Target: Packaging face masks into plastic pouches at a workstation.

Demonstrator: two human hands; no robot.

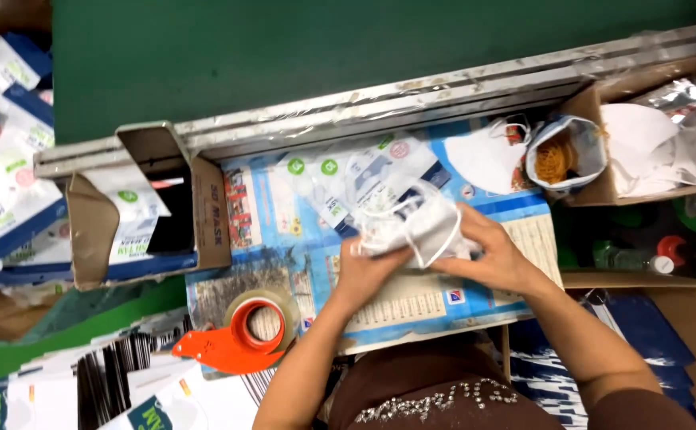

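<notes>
Left hand (361, 271), right hand (493, 253): both gripping white mask (411, 227). Left cardboard box (93, 239): mask packets (133, 219). Right cardboard box (595, 103): loose masks (650, 147).

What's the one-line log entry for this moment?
left hand: holds white mask | right hand: holds same mask | tape dispenser: on table, left | box: open, packets inside

Mask (411, 227) partly hidden by hands (435, 259)

An orange tape dispenser (240, 334) lay at the near left. A cardboard box (145, 207) of packets stood at left, another box (650, 143) of white masks at right, a bag of rubber bands (559, 155) beside it.
</notes>
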